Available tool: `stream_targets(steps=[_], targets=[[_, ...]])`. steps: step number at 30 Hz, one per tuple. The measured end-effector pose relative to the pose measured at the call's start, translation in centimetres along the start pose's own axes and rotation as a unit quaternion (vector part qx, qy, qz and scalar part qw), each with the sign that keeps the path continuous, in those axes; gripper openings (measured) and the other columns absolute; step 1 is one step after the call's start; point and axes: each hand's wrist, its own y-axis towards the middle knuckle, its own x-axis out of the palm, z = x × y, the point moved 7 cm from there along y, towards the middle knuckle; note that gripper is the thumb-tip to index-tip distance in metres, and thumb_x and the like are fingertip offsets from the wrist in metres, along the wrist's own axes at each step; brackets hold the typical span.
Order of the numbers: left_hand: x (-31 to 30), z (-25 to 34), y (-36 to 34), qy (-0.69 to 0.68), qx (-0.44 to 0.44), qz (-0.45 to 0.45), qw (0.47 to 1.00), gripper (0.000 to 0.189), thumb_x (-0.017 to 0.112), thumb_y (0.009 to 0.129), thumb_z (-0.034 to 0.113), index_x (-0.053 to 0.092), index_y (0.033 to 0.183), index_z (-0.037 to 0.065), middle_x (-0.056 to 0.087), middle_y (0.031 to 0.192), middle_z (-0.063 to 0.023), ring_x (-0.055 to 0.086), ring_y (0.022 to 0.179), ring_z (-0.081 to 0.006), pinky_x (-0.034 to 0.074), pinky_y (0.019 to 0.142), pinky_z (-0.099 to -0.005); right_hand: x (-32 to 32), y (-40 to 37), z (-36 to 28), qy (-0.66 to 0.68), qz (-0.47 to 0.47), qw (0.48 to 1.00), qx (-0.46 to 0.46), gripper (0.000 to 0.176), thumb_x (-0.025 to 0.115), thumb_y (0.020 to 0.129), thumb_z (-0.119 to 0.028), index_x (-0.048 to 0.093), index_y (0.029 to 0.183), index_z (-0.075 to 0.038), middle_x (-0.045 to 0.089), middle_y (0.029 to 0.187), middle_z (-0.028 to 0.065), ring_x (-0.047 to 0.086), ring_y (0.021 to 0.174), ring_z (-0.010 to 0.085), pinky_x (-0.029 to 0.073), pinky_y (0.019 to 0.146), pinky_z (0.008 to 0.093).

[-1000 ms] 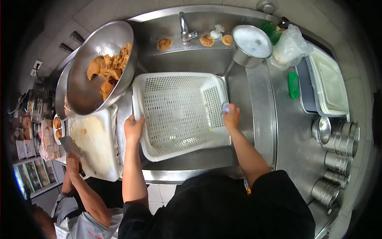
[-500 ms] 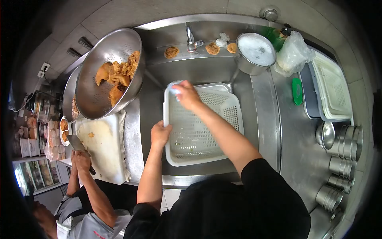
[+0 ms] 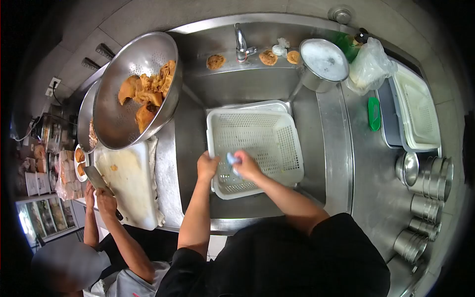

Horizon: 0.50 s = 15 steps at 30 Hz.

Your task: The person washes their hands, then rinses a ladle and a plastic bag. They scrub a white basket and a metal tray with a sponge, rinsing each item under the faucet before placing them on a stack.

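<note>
1. Head view, far left: a wide grey metal knife (image 3: 94,177) is gripped by another person's hand (image 3: 107,202). A finger might be cut if that arm were bumped.
2. Next, lumpy brown food (image 3: 144,94) is held in a big round silver metal bowl with holes (image 3: 113,121). The bowl is tipped, so food might be spilled if it were knocked.
3. Then the left side of a white plastic basket full of little holes (image 3: 257,123) is gripped by the left hand (image 3: 207,166); some fingers are hidden. The basket is placed in a grey metal sink (image 3: 312,123). It might be slid about if that hold were loosened.
4. Over the basket's floor, a soft pale blue pad (image 3: 232,159) is grasped by the right hand (image 3: 247,167). Whether the floor is touched cannot be told. Bits might be left in the holes if only the top were rubbed.
5. Farther right, white foam (image 3: 324,57) is held in a deep silver metal pot (image 3: 316,85) near the sink's far corner. Suds might be spilled if it were hit.
</note>
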Motion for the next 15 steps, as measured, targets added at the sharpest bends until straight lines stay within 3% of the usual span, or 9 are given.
stream_targets(steps=[2, 4, 8, 11, 13, 15], targets=[[-0.3, 2.8, -1.8, 0.041, -0.002, 0.004, 0.999, 0.028, 0.066, 0.079, 0.018, 0.069, 0.1, -0.001, 0.072, 0.086, -0.0185, 0.071, 0.083, -0.0277, 0.053, 0.077, -0.0391, -2.8, 3.8, -3.1, 0.043, 0.096, 0.99, -0.093, 0.032, 0.071, 0.084, -0.019, 0.061, 0.113, -0.008, 0.07, 0.103, 0.014, 0.068, 0.094, 0.0256, 0.053, 0.081, 0.0367], [-0.2, 4.8, -3.2, 0.11, 0.002, 0.008, 0.994, 0.028, 0.067, 0.078, 0.017, 0.068, 0.098, -0.002, 0.07, 0.083, -0.0213, 0.071, 0.079, -0.0331, 0.053, 0.076, -0.0405, -4.8, 6.5, -8.5, 0.039, 0.113, 0.983, -0.138, 0.034, 0.066, 0.086, -0.023, 0.061, 0.116, -0.008, 0.07, 0.102, 0.0173, 0.068, 0.095, 0.0344, 0.053, 0.081, 0.0418], [-1.5, 8.0, -5.1, 0.099, 0.027, 0.001, 0.995, 0.027, 0.065, 0.078, 0.015, 0.068, 0.098, -0.003, 0.069, 0.08, -0.0219, 0.069, 0.077, -0.0365, 0.053, 0.075, -0.0425, -2.8, 11.1, -8.7, -0.061, 0.07, 0.995, -0.046, 0.033, 0.063, 0.086, -0.022, 0.064, 0.116, -0.009, 0.07, 0.102, 0.0162, 0.067, 0.096, 0.0353, 0.053, 0.085, 0.0452], [-2.3, 8.2, -5.1, 0.108, 0.075, 0.011, 0.991, 0.027, 0.064, 0.078, 0.014, 0.068, 0.098, -0.003, 0.07, 0.08, -0.019, 0.07, 0.075, -0.0314, 0.053, 0.073, -0.0401, -1.1, 9.9, -8.9, -0.092, 0.144, 0.977, -0.13, 0.027, 0.061, 0.086, -0.023, 0.069, 0.108, -0.012, 0.07, 0.104, 0.0154, 0.068, 0.096, 0.0357, 0.053, 0.086, 0.0454], [-2.7, 7.4, -4.8, 0.057, 0.059, 0.02, 0.996, 0.027, 0.064, 0.078, 0.014, 0.068, 0.098, -0.003, 0.071, 0.08, -0.0173, 0.069, 0.075, -0.0276, 0.053, 0.073, -0.0383, 2.0, 8.7, -7.2, -0.162, -0.013, 0.983, -0.084, 0.027, 0.066, 0.083, -0.022, 0.071, 0.108, -0.013, 0.071, 0.1, 0.0158, 0.068, 0.095, 0.0355, 0.052, 0.086, 0.0458], [-3.2, 6.8, -4.3, 0.001, 0.043, 0.033, 0.999, 0.026, 0.064, 0.078, 0.013, 0.068, 0.098, -0.003, 0.071, 0.08, -0.0156, 0.069, 0.075, -0.0238, 0.053, 0.072, -0.0365, 4.1, 5.3, -6.9, -0.233, -0.152, 0.955, -0.103, 0.025, 0.067, 0.08, -0.021, 0.072, 0.103, -0.012, 0.071, 0.097, 0.0168, 0.068, 0.092, 0.0364, 0.053, 0.084, 0.0457]])
